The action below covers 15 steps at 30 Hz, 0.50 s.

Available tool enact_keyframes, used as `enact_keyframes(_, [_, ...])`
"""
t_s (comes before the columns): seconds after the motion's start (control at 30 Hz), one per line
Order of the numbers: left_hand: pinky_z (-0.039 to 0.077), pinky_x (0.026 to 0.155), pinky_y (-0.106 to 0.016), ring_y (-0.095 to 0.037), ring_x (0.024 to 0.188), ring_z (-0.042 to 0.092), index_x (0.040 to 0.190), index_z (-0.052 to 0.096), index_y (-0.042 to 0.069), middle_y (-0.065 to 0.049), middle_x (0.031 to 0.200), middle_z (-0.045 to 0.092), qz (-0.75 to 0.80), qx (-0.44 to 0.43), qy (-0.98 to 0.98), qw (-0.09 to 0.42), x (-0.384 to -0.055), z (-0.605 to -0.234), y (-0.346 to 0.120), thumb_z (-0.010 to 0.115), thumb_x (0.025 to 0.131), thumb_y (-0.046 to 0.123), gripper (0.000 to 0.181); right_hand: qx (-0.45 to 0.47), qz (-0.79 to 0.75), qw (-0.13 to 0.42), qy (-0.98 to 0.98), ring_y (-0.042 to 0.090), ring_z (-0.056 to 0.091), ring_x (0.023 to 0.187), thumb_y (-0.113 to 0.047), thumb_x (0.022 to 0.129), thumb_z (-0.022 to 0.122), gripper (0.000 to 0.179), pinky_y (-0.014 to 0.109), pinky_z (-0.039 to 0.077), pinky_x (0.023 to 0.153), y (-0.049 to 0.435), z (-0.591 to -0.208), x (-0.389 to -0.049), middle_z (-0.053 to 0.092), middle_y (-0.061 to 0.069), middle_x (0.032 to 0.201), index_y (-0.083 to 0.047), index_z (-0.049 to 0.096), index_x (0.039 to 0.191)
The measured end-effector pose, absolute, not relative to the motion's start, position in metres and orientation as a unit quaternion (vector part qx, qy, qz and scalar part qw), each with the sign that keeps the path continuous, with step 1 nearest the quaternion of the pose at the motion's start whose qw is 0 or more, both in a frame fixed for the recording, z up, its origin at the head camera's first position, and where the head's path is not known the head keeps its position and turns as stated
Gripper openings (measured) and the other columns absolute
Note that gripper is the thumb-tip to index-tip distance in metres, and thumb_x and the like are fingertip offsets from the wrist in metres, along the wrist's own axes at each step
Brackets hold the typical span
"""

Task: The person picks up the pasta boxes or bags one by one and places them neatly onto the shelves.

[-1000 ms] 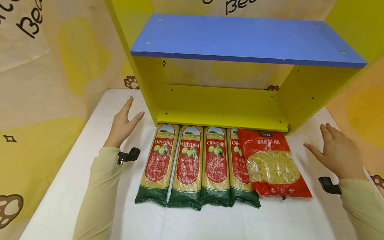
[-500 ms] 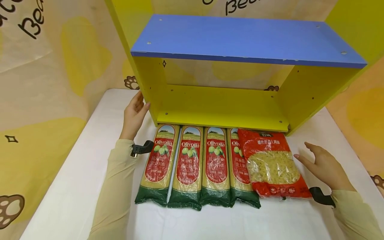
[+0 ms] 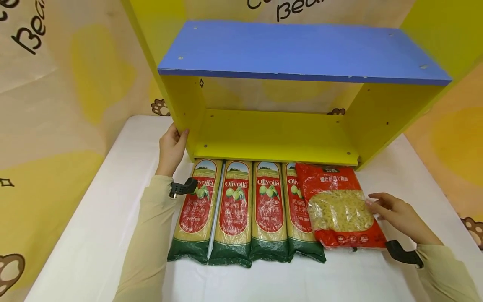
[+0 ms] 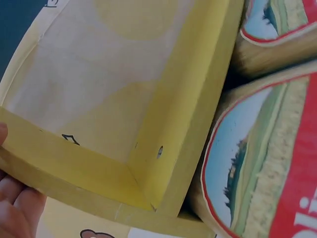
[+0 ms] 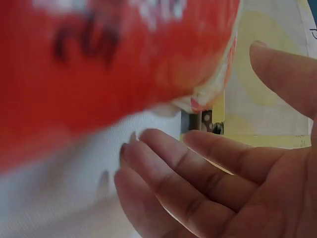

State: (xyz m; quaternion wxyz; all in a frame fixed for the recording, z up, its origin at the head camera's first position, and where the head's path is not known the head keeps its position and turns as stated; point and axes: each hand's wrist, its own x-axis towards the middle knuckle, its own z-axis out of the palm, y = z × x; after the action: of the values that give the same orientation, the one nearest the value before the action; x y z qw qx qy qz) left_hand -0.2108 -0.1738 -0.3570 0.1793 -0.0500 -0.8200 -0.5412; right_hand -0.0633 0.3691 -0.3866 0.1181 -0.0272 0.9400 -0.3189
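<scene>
My left hand (image 3: pixel 171 151) grips the front edge of the left side panel (image 4: pixel 74 186) of a yellow shelf unit, thumb on the inner face and fingers outside. My right hand (image 3: pixel 401 218) is at the right edge of a red bag of spiral pasta (image 3: pixel 333 182), its thumb over the edge in the head view. In the right wrist view the fingers (image 5: pixel 168 173) are extended beside and below the bag, thumb apart. Several Olivoilà spaghetti packs (image 3: pixel 235 214) lie side by side in front of the shelf; the bag overlaps the rightmost one.
The yellow shelf's bottom board (image 3: pixel 275 132) lies just behind the packs. A blue shelf board (image 3: pixel 302 50) spans above it. A white-covered table (image 3: pixel 286 283) carries everything, with a patterned cloth backdrop (image 3: pixel 86 79) around it.
My left hand has moved right from beside the shelf and taken hold of its side panel. My right hand has moved left and down to the pasta bag's edge.
</scene>
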Motion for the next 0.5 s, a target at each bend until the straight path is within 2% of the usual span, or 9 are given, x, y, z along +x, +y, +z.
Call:
enact_keyframes(0.13, [0.050, 0.077, -0.023, -0.033, 0.097, 0.064, 0.120, 0.056, -0.008, -0.025, 0.109, 0.064, -0.506, -0.037, -0.839, 0.197, -0.208, -0.358, -0.174, 0.051, 0.097, 0.008, 0.028, -0.029, -0.375, 0.152, 0.914, 0.003, 0.059, 0.078, -0.024, 0.100, 0.046, 0.046, 0.027, 0.053, 0.065, 0.365, -0.387, -0.065, 0.061, 0.022, 0.107, 0.014, 0.044, 0.127])
enact_keyframes(0.27, [0.038, 0.058, -0.012, -0.030, 0.078, 0.063, 0.114, 0.056, -0.010, -0.026, 0.097, 0.066, -0.474, -0.030, -0.853, 0.217, -0.206, -0.357, -0.172, 0.050, 0.096, 0.007, 0.025, -0.026, -0.401, 0.176, 0.899, 0.006, 0.059, 0.082, -0.025, 0.101, 0.044, 0.047, 0.027, 0.052, 0.067, 0.362, -0.389, -0.069, 0.061, 0.018, 0.107, 0.015, 0.045, 0.125])
enact_keyframes(0.4, [0.034, 0.053, -0.010, -0.030, 0.071, 0.061, 0.114, 0.056, -0.011, -0.027, 0.095, 0.066, -0.461, -0.028, -0.858, 0.225, -0.205, -0.356, -0.168, 0.048, 0.097, 0.006, 0.026, 0.003, -0.429, 0.199, 0.881, 0.008, 0.059, 0.082, -0.028, 0.101, 0.044, 0.050, 0.028, 0.052, 0.070, 0.359, -0.393, -0.069, 0.061, 0.013, 0.102, 0.017, 0.045, 0.122])
enact_keyframes(0.5, [0.034, 0.054, -0.009, -0.031, 0.073, 0.061, 0.114, 0.056, -0.011, -0.028, 0.096, 0.066, -0.458, -0.025, -0.859, 0.227, -0.204, -0.354, -0.166, 0.048, 0.097, 0.006, 0.026, 0.037, -0.450, 0.220, 0.865, 0.010, 0.059, 0.083, -0.031, 0.101, 0.043, 0.054, 0.029, 0.052, 0.071, 0.355, -0.396, -0.068, 0.061, 0.011, 0.099, 0.019, 0.043, 0.122])
